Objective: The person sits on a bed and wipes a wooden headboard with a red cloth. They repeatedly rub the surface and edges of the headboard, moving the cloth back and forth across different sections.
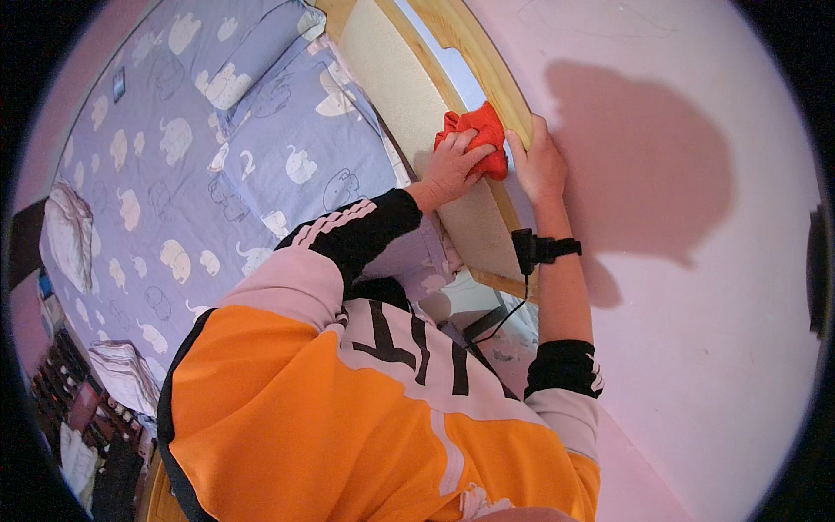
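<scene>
My left hand (455,163) presses a crumpled red cloth (483,134) onto the headboard, its fingers spread over the fabric. The cloth lies across the upper edge of a cream padded panel (391,68) and reaches the pale wooden top rail (499,75). My right hand (543,163) grips that rail just right of the cloth, thumb on the near side and fingers around the wall side. On my right wrist sits a black strap with a small device (535,251), from which a thin cable hangs. Part of the cloth is hidden under my left hand.
A bed with a lilac elephant-print sheet (176,215) fills the left, with matching pillows (306,137) against the headboard. A phone-like object (119,85) and folded cloths (124,372) lie on it. The pink wall (652,313) stands close behind the headboard.
</scene>
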A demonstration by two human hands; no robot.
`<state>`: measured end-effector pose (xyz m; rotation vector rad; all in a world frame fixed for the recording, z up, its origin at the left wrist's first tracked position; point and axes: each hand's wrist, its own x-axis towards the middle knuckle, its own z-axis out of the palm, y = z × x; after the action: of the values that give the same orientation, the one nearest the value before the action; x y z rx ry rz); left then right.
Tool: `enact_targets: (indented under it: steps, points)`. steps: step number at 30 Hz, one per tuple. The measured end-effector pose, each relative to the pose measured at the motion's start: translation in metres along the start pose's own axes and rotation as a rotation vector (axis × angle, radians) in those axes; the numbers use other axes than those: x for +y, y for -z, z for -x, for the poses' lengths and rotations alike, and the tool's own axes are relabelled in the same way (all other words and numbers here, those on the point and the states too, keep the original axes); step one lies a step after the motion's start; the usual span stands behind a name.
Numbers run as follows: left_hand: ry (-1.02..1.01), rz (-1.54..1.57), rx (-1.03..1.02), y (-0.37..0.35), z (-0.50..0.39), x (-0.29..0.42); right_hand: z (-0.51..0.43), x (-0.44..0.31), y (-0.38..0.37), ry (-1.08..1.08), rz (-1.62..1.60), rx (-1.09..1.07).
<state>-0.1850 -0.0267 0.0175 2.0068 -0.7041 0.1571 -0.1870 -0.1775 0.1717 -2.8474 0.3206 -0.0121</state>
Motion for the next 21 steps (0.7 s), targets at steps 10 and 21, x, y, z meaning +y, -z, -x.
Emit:
enact_targets:
  steps: [10, 21]
  points:
    - [0.304, 0.038, 0.628, 0.111, -0.118, -0.131, -0.001, -0.001, 0.004, -0.010, 0.034, -0.042]
    - [0.036, 0.131, -0.209, -0.012, 0.039, 0.034, -0.001, 0.002, 0.000, 0.018, 0.040, -0.014]
